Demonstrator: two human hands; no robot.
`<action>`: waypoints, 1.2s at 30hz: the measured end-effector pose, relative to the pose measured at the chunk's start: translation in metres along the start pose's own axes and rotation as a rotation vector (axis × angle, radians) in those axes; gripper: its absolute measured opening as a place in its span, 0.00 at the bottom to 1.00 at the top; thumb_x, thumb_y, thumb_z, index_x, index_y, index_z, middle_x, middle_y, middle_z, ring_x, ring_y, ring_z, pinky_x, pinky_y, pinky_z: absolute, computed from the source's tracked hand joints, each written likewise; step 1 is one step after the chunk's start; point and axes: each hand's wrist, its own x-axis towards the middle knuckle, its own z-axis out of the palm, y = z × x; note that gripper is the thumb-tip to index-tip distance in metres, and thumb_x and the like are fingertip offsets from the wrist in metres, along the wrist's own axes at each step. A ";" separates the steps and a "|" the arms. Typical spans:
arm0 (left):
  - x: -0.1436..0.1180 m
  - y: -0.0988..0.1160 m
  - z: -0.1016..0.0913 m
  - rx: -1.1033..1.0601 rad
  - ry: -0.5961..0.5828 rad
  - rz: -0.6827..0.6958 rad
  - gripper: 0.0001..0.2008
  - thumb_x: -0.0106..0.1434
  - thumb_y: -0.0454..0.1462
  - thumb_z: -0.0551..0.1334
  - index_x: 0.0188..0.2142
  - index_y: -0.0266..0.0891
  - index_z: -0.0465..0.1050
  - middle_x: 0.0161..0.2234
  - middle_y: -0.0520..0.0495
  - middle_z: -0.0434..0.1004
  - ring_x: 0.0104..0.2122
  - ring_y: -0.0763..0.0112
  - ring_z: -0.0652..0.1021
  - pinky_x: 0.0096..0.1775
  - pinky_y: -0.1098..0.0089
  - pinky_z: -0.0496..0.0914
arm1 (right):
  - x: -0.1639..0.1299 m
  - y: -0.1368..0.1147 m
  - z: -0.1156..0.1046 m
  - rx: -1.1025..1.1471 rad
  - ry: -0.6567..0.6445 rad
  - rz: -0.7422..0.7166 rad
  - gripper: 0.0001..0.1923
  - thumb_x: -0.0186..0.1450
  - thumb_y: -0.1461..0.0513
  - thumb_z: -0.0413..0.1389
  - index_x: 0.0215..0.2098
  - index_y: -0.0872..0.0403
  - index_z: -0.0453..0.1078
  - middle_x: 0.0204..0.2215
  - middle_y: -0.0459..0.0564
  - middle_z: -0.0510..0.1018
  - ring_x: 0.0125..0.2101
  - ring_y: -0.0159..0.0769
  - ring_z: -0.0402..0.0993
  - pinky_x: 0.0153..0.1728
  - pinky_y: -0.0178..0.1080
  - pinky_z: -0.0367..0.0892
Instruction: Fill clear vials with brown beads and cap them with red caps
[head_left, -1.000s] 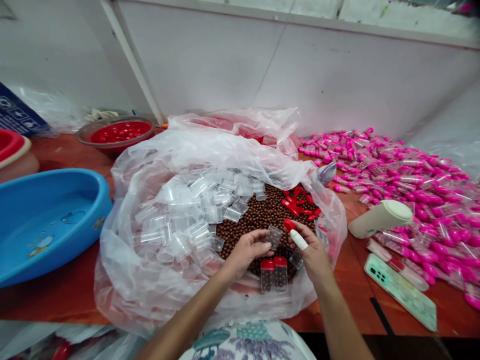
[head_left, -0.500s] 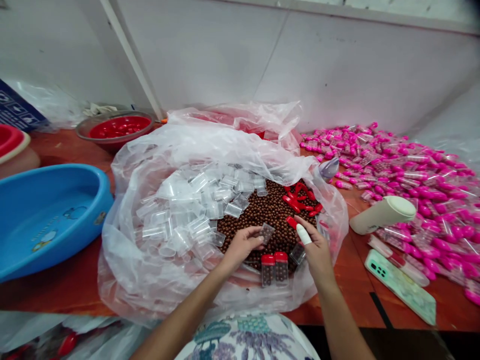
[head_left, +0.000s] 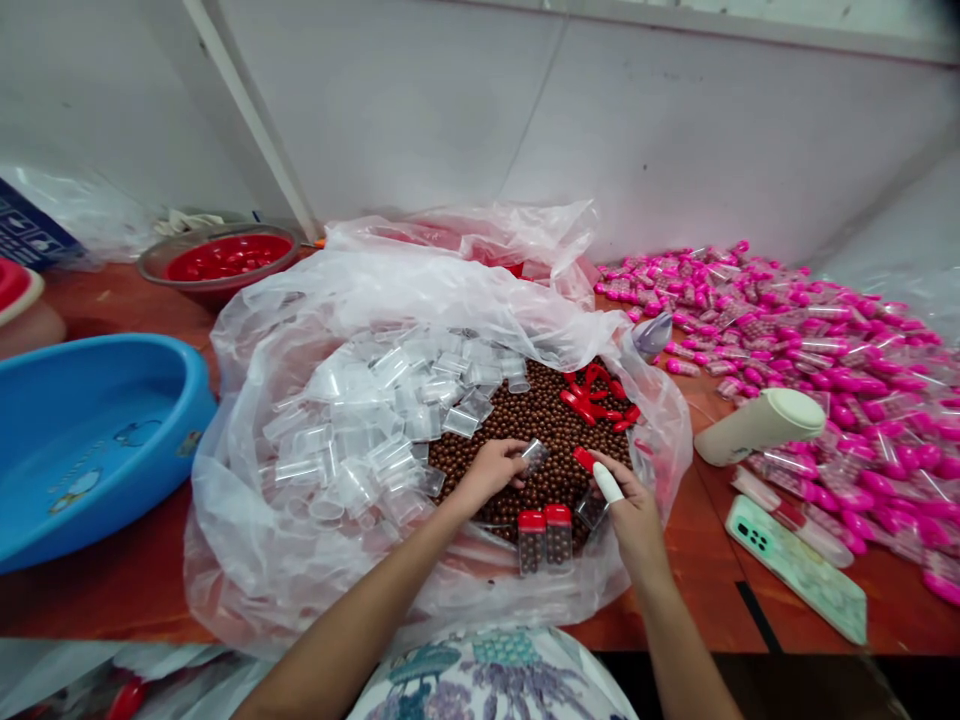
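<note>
Over a heap of small brown balls (head_left: 544,410), my left hand (head_left: 495,472) grips a clear plastic container (head_left: 535,456). My right hand (head_left: 626,500), with a white cover on one finger, pinches a red cap (head_left: 583,459). The container and cap are apart. Below them stand two filled containers with red caps, a left one (head_left: 531,542) and a right one (head_left: 558,535). Another clear container (head_left: 592,508) lies partly behind my right hand. Loose red caps (head_left: 598,395) rest on the balls at the upper right, and many clear empty containers (head_left: 367,430) are piled at the left.
A crumpled plastic sheet (head_left: 255,560) surrounds the heap. On the left are a blue basin (head_left: 187,400) and a bowl (head_left: 154,262) of red pieces. To the right lie pink-capped tubes (head_left: 840,370), a cream cylinder (head_left: 757,425) and a phone (head_left: 802,575).
The container in my left hand has tilted and risen slightly. My right hand still pinches the red cap, a little lower in view. The whole view has shifted slightly.
</note>
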 end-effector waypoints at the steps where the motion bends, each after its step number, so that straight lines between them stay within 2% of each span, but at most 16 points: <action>1: 0.001 0.000 0.001 -0.004 0.001 0.002 0.14 0.48 0.30 0.64 0.37 0.33 0.76 0.25 0.50 0.74 0.21 0.77 0.72 0.23 0.74 0.71 | 0.000 0.001 0.000 0.006 0.001 0.005 0.19 0.60 0.53 0.53 0.47 0.50 0.70 0.47 0.50 0.74 0.47 0.43 0.68 0.48 0.48 0.61; 7: -0.002 0.000 0.003 -0.070 -0.022 0.034 0.16 0.49 0.31 0.64 0.41 0.33 0.74 0.32 0.47 0.74 0.27 0.74 0.73 0.29 0.71 0.72 | -0.001 0.003 -0.002 0.016 0.002 0.001 0.18 0.61 0.54 0.52 0.47 0.49 0.70 0.47 0.48 0.74 0.47 0.41 0.67 0.49 0.45 0.60; 12: -0.014 -0.001 -0.003 -0.231 -0.098 0.042 0.21 0.48 0.35 0.67 0.43 0.35 0.72 0.39 0.44 0.74 0.34 0.69 0.75 0.34 0.68 0.72 | -0.001 0.003 0.001 0.018 0.006 -0.014 0.17 0.61 0.54 0.53 0.47 0.48 0.70 0.46 0.47 0.74 0.48 0.40 0.67 0.51 0.45 0.59; 17: -0.025 0.000 -0.002 -0.309 -0.175 0.074 0.22 0.49 0.36 0.67 0.45 0.35 0.70 0.40 0.43 0.73 0.36 0.67 0.75 0.35 0.67 0.72 | 0.001 -0.009 0.009 -0.007 -0.015 -0.046 0.17 0.61 0.55 0.53 0.47 0.49 0.70 0.47 0.49 0.74 0.49 0.41 0.67 0.52 0.48 0.57; 23: -0.042 0.006 0.007 -0.266 -0.168 0.143 0.21 0.50 0.37 0.67 0.44 0.36 0.71 0.39 0.43 0.75 0.36 0.67 0.75 0.36 0.66 0.72 | 0.005 -0.026 0.020 -0.084 -0.106 -0.272 0.15 0.63 0.58 0.50 0.46 0.50 0.71 0.46 0.50 0.74 0.47 0.39 0.68 0.52 0.47 0.59; 26: -0.050 0.011 0.009 -0.220 -0.135 0.184 0.19 0.51 0.37 0.66 0.44 0.36 0.72 0.39 0.44 0.75 0.35 0.68 0.75 0.37 0.68 0.71 | 0.003 -0.027 0.021 -0.174 -0.171 -0.376 0.14 0.64 0.60 0.49 0.46 0.48 0.71 0.45 0.50 0.74 0.46 0.38 0.68 0.50 0.46 0.61; 30: -0.058 0.018 0.009 -0.176 -0.091 0.213 0.16 0.51 0.35 0.65 0.42 0.35 0.73 0.35 0.46 0.76 0.32 0.71 0.75 0.37 0.70 0.70 | -0.002 -0.026 0.019 -0.318 -0.192 -0.549 0.16 0.65 0.62 0.47 0.49 0.46 0.69 0.45 0.49 0.74 0.47 0.38 0.68 0.49 0.46 0.62; 33: -0.061 0.019 0.009 -0.240 -0.078 0.177 0.17 0.50 0.35 0.66 0.41 0.35 0.73 0.35 0.47 0.76 0.32 0.70 0.74 0.36 0.69 0.70 | -0.007 -0.024 0.020 -0.447 -0.179 -0.637 0.20 0.64 0.61 0.50 0.55 0.48 0.62 0.48 0.51 0.71 0.49 0.40 0.66 0.50 0.45 0.62; 36: -0.064 0.018 0.010 -0.245 -0.045 0.184 0.17 0.49 0.34 0.67 0.40 0.36 0.74 0.35 0.47 0.75 0.33 0.71 0.74 0.36 0.72 0.68 | -0.009 -0.018 0.024 -0.561 -0.189 -0.710 0.32 0.59 0.58 0.57 0.60 0.51 0.53 0.52 0.55 0.68 0.51 0.44 0.64 0.51 0.47 0.62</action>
